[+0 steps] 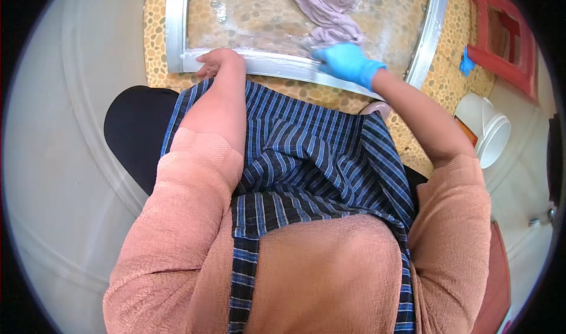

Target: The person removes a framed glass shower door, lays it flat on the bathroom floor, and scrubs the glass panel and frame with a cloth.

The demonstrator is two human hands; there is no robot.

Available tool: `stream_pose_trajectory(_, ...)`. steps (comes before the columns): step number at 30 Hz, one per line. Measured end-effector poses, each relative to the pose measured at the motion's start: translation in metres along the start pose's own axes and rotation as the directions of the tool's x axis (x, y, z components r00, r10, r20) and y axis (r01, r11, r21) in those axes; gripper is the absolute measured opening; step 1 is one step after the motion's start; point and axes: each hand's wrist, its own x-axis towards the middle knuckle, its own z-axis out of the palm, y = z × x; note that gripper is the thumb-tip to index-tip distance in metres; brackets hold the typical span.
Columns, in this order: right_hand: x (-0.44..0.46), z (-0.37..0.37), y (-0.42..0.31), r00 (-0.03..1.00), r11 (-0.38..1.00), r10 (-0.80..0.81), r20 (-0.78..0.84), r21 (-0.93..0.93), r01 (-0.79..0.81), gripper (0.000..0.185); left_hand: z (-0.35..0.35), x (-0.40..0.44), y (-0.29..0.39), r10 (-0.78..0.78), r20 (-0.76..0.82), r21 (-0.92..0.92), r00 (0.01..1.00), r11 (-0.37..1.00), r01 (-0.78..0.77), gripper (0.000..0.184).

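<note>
A glass panel with a silver metal frame (268, 64) lies in front of me over a pebble-patterned floor, its glass wet and streaked with whitish suds. My left hand (221, 61), bare, is curled over the near rail of the frame, left of the middle. On the near right part of the panel is my right hand (348, 61) in a blue glove, its fingers closed close to the rail. A twisted, damp mauve cloth (324, 7) lies on the glass, its near end against the glove. What the gloved fingers hold is hidden.
A red plastic stool (501, 54) lies at the right, with a blue glove (467, 63) beside it. Below it are a white bucket (494, 139) and an orange item (466, 131). A pinkish rounded object (377, 108) shows by my right knee. Pale wall (71, 157) is at the left.
</note>
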Motion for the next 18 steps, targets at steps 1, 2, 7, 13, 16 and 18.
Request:
stream_pose_trajectory(1,-0.012,-0.001,0.012,0.999,0.999,0.010,0.045,-0.031,-0.009,0.027,0.000,0.001,0.002,-0.004,-0.002,-0.008,1.000,1.000,0.004,0.062)
stream_pose_trajectory(2,-0.023,-0.002,0.023,0.996,0.998,0.021,0.089,-0.066,-0.015,0.027,0.003,0.004,0.002,0.002,-0.008,-0.017,1.000,1.000,-0.003,0.060)
stream_pose_trajectory(7,-0.086,-0.019,0.056,0.962,0.986,0.139,0.236,-0.127,-0.111,0.035,0.014,0.026,-0.009,0.021,-0.049,-0.050,0.999,0.999,-0.023,0.052)
stream_pose_trajectory(13,-0.066,-0.023,0.038,0.890,0.948,0.303,0.340,-0.013,-0.318,0.033,0.003,0.015,-0.008,0.074,-0.004,-0.021,0.997,0.997,-0.074,0.048)
stream_pose_trajectory(16,-0.039,-0.010,0.036,0.934,0.962,0.211,0.288,0.110,-0.251,0.030,0.006,0.018,-0.012,0.069,-0.022,0.115,0.997,0.991,-0.066,0.052)
stream_pose_trajectory(18,-0.016,-0.011,0.020,0.951,0.963,0.158,0.267,0.169,-0.208,0.028,0.003,0.018,-0.011,0.057,-0.027,0.196,0.998,0.979,-0.051,0.054)
